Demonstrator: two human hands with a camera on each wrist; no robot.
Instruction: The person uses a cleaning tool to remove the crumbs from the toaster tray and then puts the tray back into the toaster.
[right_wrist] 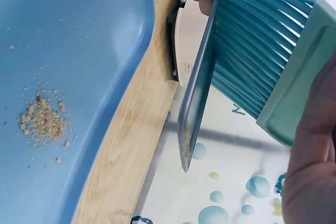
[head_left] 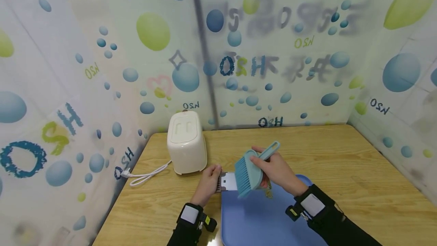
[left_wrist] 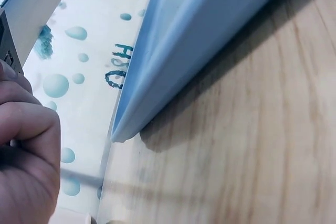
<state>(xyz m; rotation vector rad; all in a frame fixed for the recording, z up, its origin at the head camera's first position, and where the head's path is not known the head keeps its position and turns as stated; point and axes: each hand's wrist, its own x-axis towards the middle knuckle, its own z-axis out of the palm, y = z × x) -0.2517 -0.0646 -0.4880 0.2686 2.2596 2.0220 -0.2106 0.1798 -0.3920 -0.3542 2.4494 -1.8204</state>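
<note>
My left hand (head_left: 206,183) grips the end of a flat metal crumb tray (head_left: 228,182), holding it above the near-left part of a blue tray (head_left: 252,215). In my right hand (head_left: 279,172) is a teal hand brush (head_left: 252,174), held by its handle. The brush's bristles (right_wrist: 257,40) touch the upper face of the metal tray in the right wrist view, and that tray stands tilted there. A small heap of tan crumbs (right_wrist: 44,121) lies on the blue tray. The left wrist view catches only curled fingers (left_wrist: 29,124) at its left edge.
A cream toaster (head_left: 187,143) with a lid stands at the back left of the wooden table (head_left: 324,151). Its white cord and plug (head_left: 146,175) lie to the left. A patterned curtain (head_left: 252,86) rises behind the table and along both sides.
</note>
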